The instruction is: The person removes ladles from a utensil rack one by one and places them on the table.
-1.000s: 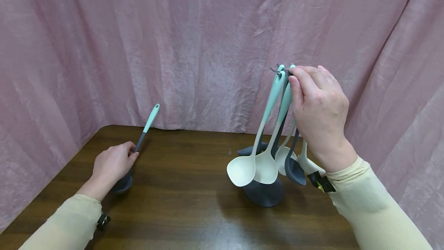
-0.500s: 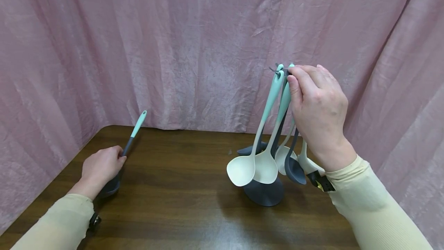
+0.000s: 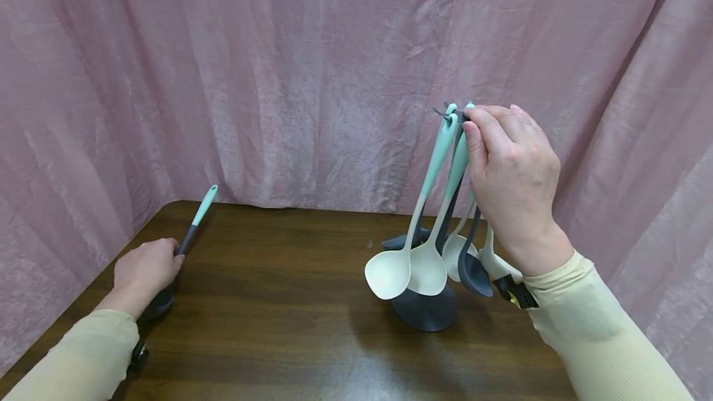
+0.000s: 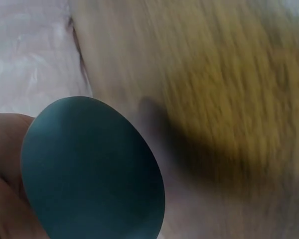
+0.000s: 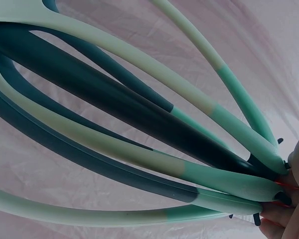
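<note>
Over the left side of the table, my left hand (image 3: 146, 270) grips a dark grey spoon (image 3: 188, 240) by its shaft, its mint handle end pointing up and away. The spoon's smooth oval head (image 4: 94, 169) fills the lower left of the left wrist view. On the right, my right hand (image 3: 512, 166) holds the top of a dark utensil stand (image 3: 426, 313), fingers around the hook area. Cream ladles (image 3: 388, 274) and a dark grey ladle (image 3: 475, 274) hang from it by mint handles. The stand's dark pole (image 5: 124, 104) runs between the handles in the right wrist view.
The brown wooden table (image 3: 278, 327) spans the lower part of the head view. Behind it hangs a pink curtain (image 3: 334, 79), which also lines both sides. Another dark utensil head (image 3: 395, 242) hangs at the back of the stand.
My left hand has moved left and slightly toward me with the spoon in its grip. The right hand and the stand have stayed in place.
</note>
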